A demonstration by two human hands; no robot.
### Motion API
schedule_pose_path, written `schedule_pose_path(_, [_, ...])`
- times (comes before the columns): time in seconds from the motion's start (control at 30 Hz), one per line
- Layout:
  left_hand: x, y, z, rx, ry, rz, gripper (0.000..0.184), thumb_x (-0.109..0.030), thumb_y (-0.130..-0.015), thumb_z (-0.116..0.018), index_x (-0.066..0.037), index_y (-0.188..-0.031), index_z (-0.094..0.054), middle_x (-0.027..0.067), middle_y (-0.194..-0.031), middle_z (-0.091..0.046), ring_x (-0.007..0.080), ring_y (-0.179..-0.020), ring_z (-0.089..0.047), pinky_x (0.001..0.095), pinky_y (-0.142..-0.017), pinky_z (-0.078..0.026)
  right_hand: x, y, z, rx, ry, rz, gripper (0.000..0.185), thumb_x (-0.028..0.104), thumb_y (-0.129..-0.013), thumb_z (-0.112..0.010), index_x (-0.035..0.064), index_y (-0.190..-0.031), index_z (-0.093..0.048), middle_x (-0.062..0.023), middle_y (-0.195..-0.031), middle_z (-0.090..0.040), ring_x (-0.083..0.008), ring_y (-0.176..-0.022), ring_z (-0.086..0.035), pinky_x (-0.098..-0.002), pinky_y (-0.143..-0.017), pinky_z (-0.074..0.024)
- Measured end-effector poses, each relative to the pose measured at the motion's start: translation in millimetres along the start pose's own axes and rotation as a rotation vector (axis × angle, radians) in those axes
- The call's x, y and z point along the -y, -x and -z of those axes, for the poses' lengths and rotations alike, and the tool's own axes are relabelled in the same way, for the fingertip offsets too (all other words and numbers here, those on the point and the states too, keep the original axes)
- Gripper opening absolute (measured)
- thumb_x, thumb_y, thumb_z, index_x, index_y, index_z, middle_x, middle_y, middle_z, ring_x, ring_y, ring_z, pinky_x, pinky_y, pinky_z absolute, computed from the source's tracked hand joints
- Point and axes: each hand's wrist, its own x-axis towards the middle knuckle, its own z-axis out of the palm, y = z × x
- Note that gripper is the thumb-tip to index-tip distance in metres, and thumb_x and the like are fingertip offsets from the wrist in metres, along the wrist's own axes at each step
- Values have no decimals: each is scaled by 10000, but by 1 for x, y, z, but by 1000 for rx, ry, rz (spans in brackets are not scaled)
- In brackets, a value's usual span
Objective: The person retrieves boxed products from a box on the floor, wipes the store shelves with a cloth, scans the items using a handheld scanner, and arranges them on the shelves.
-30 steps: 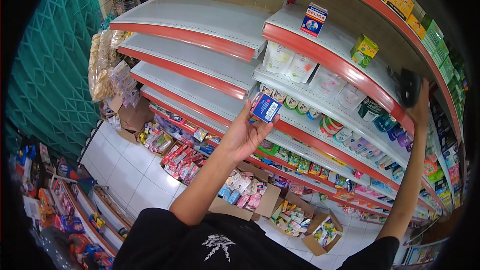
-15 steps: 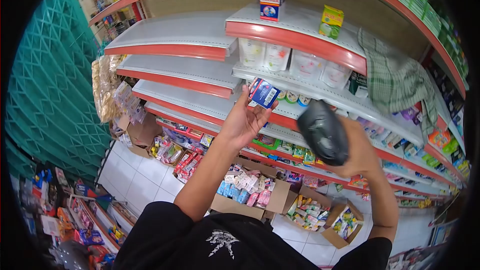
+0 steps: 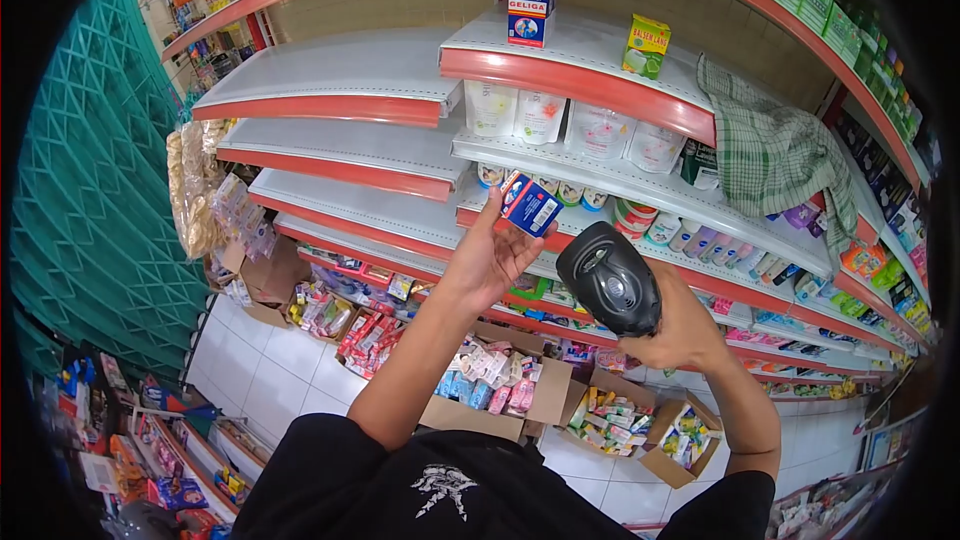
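The left hand (image 3: pixel 490 258), palm up, grasps a box (image 3: pixel 531 205); the right (image 3: pixel 678 325) grips a scanner (image 3: pixel 610 282), below "GELIGA" and "BALSEM LANG" boxes.

And there's a way in on the upper shelf (image 3: pixel 585 52), between the Geliga box (image 3: pixel 530 18) and the yellow-green box (image 3: pixel 646 48); over right, the checked cloth (image 3: pixel 775 155) drapes down, blocking the lower front.

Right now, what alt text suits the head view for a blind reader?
A person's left hand holds a small blue box, barcode showing, near a black handheld scanner gripped in the right hand. Behind them, store shelves hold a Geliga box, a yellow-green box and a checked cloth.
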Motion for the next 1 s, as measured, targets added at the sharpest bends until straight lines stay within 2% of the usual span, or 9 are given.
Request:
schedule_pose_path(0.13, [-3,-4,9,-4,-35,25,471,-456,-904,-460,-50,-1144,-479,109,-996,-589,192,-881,-627,283,-711,-554,-5,-1,11,-72,113,69,526,118,-538,-674,-7,-1024,-517,-195,-861,-589,-370,-807,-582,-402,-709,-448])
schedule_pose_path(0.2, [-14,-1,0,-7,-89,-1,383,-381,-912,-494,-64,-1128,-482,99,-1013,-583,186,-872,-623,304,-720,-546,-6,-4,35,-34,296,-97,528,120,-542,-673,8,-1032,-513,-195,-903,-590,-382,-855,-572,-410,-736,-441])
schedule_pose_path(0.33, [-55,-11,-21,64,-352,-225,415,-199,-873,-590,-27,-1219,-439,111,-1047,-574,191,-938,-596,284,-768,-524,-48,4,109,-387,757,-217,404,86,-578,-604,10,-964,-510,-210,-821,-563,-422,-779,-532,-425,-710,-429])
schedule_pose_path(0.4, [-83,-29,-33,216,-715,-553,481,-156,-845,-618,10,-1252,-423,128,-1096,-567,196,-993,-574,283,-807,-493,-65,3,149,-405,788,-342,409,91,-582,-610,16,-973,-518,-218,-859,-576,-415,-819,-549,-422,-735,-428])
schedule_pose_path(0.5, [-124,-52,-64,309,-1089,-845,512,-84,-836,-611,21,-1288,-395,128,-1109,-566,151,-1025,-537,277,-878,-447,-91,-9,190,-455,766,-496,434,103,-576,-624,4,-989,-534,-221,-906,-605,-381,-897,-575,-399,-780,-445])
schedule_pose_path(0.67, [-150,-90,-84,252,-1176,-926,481,-80,-826,-622,30,-1255,-434,129,-1123,-564,160,-1032,-521,273,-893,-425,-160,-31,259,-316,861,-417,574,142,-576,-626,-3,-1122,-521,-247,-993,-604,-370,-958,-578,-374,-851,-442])
schedule_pose_path(0.7, [-150,-103,-79,246,-1148,-920,482,-89,-814,-634,29,-1241,-444,135,-1122,-566,181,-1030,-529,298,-877,-439,-132,-42,248,-278,826,-623,611,141,-622,-614,-1,-1202,-483,-245,-1078,-580,-343,-1034,-555,-363,-904,-420])
schedule_pose_path(0.87, [-146,-128,-71,175,-1095,-917,443,-79,-830,-618,27,-1230,-460,123,-1111,-571,160,-1031,-515,280,-887,-430,-205,-66,283,-321,881,-574,601,169,-644,-636,5,-1202,-485,-242,-1094,-577,-336,-1037,-556,-353,-902,-424])
schedule_pose_path(1.0, [-150,-129,-78,199,-1184,-1002,453,-93,-801,-648,3,-1209,-476,137,-1162,-502,204,-1030,-523,310,-858,-456,-228,-79,289,-415,928,-461,593,170,-652,-630,5,-1203,-485,-235,-1093,-581,-326,-1026,-565,-347,-895,-429])
